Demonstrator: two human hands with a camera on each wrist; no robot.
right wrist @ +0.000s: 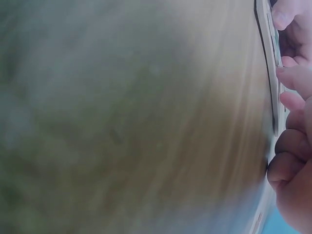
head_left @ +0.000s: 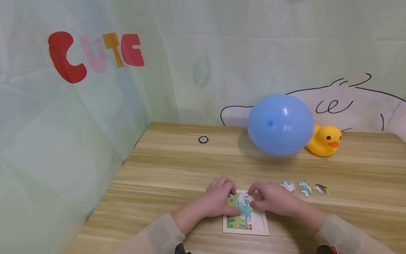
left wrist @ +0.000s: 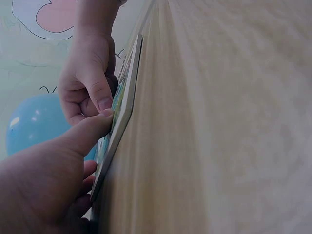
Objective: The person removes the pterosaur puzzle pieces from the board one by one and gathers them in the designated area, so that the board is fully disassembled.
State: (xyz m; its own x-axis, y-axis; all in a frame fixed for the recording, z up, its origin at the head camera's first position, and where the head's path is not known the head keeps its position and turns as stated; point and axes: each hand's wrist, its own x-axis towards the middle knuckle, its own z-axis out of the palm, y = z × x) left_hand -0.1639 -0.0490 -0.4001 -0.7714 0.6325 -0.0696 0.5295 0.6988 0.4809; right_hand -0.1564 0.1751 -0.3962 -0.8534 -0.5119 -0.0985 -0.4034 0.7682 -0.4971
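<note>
Head view: the left hand [head_left: 219, 198] grips the puzzle board [head_left: 259, 220] beneath it, the right hand [head_left: 275, 199] bent over too (pinching or not, I cannot tell). Left wrist: the left thumb [left wrist: 92, 130] lies on the pieces [head_left: 245, 218]; right wrist: curled fingers [right wrist: 292, 152] beside the board.

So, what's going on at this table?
Someone is doing a jigsaw puzzle. Their left hand rests on it, and their right hand is at the edge of the fitted pieces; whether it pinches one, I can't tell. The frame is part-filled, bare at lower right, and three loose pieces lie to its right. A blue balloon and a yellow duck are farther back.
</note>
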